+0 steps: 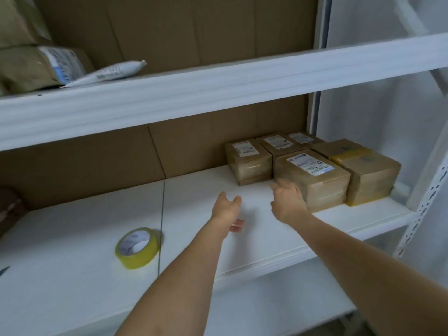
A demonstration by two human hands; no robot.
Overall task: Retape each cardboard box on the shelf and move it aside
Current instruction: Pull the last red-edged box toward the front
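Several taped cardboard boxes stand packed together at the right end of the white shelf (218,251). The nearest box (315,175) carries a white label on top. Behind it to the left stands another labelled box (248,158); a box with yellow tape (366,170) sits to its right. My right hand (288,200) is stretched out with relaxed fingers, its fingertips at the left side of the nearest box. My left hand (226,209) hovers open over the bare shelf, holding nothing. A roll of yellow tape (138,247) lies on the shelf to the left of both hands.
The upper shelf beam (218,93) runs overhead, with packages (36,66) and a white mailer bag (109,71) on it. Brown cardboard lines the back. A perforated white upright (421,209) stands at the right. A dark brown object (9,204) sits at the far left.
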